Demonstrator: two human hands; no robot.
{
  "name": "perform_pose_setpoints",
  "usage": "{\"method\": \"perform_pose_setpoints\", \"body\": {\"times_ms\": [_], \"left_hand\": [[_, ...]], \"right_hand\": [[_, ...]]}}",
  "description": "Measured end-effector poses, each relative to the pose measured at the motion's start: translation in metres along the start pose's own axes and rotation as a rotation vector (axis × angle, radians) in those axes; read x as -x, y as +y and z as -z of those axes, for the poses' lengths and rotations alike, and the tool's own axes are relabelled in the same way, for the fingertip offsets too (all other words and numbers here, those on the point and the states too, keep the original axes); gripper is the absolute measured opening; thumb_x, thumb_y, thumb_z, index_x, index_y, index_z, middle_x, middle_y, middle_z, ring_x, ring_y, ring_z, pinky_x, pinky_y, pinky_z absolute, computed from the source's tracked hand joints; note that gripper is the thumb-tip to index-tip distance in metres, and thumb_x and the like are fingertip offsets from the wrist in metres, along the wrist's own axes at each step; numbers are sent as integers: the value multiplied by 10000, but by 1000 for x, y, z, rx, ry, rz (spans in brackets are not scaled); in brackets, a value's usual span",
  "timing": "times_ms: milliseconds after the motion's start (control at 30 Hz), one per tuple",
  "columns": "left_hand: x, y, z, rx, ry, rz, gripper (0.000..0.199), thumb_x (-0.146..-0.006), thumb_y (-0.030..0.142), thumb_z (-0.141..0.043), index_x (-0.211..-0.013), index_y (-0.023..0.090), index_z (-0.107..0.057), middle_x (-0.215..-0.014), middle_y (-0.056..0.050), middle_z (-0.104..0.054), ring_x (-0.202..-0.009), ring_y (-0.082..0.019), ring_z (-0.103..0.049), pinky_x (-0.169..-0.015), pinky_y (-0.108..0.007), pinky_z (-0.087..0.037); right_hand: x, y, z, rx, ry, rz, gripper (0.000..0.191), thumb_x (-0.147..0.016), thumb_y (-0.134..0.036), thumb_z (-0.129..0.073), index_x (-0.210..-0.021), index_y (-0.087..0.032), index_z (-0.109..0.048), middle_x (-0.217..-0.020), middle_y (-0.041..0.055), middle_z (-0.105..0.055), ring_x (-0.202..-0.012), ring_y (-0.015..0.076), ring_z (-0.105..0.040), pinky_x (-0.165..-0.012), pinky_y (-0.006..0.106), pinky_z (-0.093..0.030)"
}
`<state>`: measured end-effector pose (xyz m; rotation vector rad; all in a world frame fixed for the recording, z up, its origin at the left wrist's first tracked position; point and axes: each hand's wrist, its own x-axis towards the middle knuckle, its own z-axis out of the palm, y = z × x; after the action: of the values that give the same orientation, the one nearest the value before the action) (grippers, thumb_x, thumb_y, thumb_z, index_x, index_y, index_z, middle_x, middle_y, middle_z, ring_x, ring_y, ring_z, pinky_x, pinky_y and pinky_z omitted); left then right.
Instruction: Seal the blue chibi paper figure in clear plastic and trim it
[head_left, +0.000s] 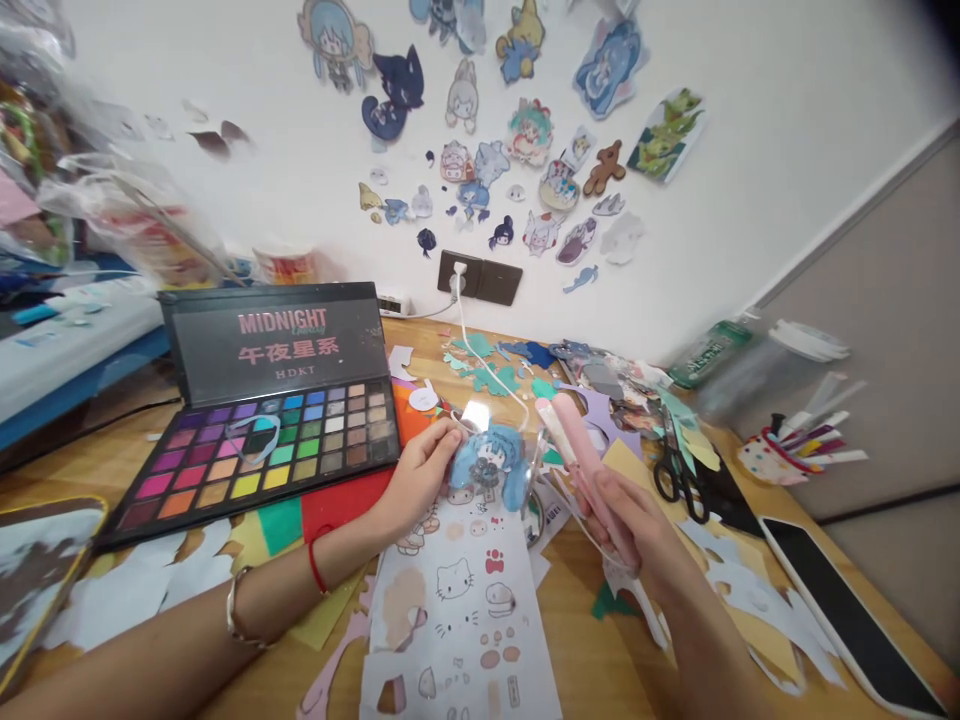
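My left hand (pixel 421 468) pinches the left edge of a clear plastic piece with a blue-haired cartoon cutout (pixel 491 460) in it. The cutout is held just over a white printed sheet (pixel 469 590) of small drawings, part of which it hides. In my right hand (pixel 626 520) is a pink hair straightener (pixel 581 450), its two plates slightly parted at the tip. That tip is to the right of the plastic piece, close to its edge; whether they touch I cannot tell. A white cord hangs near the straightener.
An open makeup palette (pixel 277 420) lies at left. Paper scraps (pixel 491 375) cover much of the table. Black-handled scissors (pixel 679 475), a pen holder (pixel 776 455) and a tablet-like slab (pixel 847 620) are at right. A white plug (pixel 457 275) sits in the wall socket.
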<state>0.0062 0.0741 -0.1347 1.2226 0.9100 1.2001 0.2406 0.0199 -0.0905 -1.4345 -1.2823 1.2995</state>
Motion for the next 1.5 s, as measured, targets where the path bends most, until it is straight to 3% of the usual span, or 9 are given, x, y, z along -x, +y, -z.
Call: {"method": "perform_pose_setpoints", "body": {"times_ms": [233,367,867,1067,1267,1500], "left_hand": [[3,3,2,-174,-69,-109,232,-905,311,-416,-715,182,-454,-659,47,-378,-591,-104,-342,-536,-224,-281],[5,2,3,-252,-90,-148,242,-925,314,-382,-725,189,-432,-663,48,-369,-610,-114,-343,-577,-237,-285],[6,3,3,-366,-120,-208,247,-941,311,-330,-740,197,-420,-702,32,-435,-660,-130,-401,-661,-254,-318],[3,9,3,-319,-115,-130,257,-910,342,-370,-706,196,-424,-656,39,-372,-621,-128,-357,-600,-249,-305],[-8,23,7,-256,-202,48,282,-855,386,-420,-682,178,-502,-561,52,-361,-513,-113,-328,-495,-238,-273],[-18,40,12,-272,-288,191,333,-813,448,-530,-902,139,-616,-672,7,-537,-561,-110,-443,-490,-220,-304]], "right_hand": [[0,-1,-10,91,-61,-6,388,-805,-552,-544,-739,-170,-555,-586,-40,-463,-399,48,-342,-377,206,-236],[-1,5,-15,124,-57,-2,402,-822,-553,-511,-674,-179,-509,-579,-42,-457,-390,46,-324,-364,206,-226],[0,7,-14,333,-86,38,356,-873,-523,-437,-796,-185,-518,-599,-43,-411,-432,71,-356,-384,210,-249],[0,9,-16,375,-40,115,368,-874,-532,-432,-801,-184,-529,-579,-45,-391,-412,73,-330,-376,221,-245],[0,7,-16,339,-39,89,377,-868,-549,-436,-794,-193,-532,-586,-37,-413,-406,74,-330,-372,226,-230],[1,8,-22,378,-103,53,369,-866,-543,-439,-839,-198,-565,-590,-38,-429,-406,80,-358,-387,228,-284]]}}
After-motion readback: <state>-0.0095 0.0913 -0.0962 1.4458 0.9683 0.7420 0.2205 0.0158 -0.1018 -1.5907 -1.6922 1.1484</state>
